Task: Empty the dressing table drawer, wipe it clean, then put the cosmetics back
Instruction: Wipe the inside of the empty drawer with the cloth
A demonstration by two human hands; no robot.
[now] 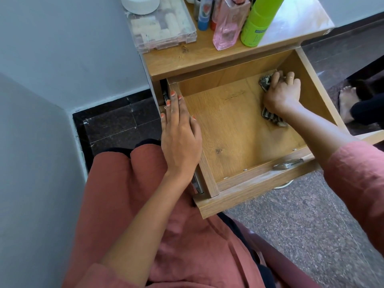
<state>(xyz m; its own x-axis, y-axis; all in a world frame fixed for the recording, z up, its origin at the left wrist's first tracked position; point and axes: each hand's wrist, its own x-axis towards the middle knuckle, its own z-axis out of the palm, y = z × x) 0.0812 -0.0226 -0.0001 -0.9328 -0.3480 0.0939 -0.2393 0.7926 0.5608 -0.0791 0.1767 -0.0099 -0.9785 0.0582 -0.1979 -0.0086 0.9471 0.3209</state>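
My right hand (282,94) grips a patterned cloth (271,118) in the drawer (228,132). My left hand (180,138) lies flat on its rim. The green bottle (258,21) has an unreadable label.

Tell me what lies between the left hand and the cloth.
Head view: only bare drawer floor lies between the left hand and the cloth.

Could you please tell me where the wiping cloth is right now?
In the head view, the cloth is inside the open drawer, near its far right corner, bunched under the right hand.
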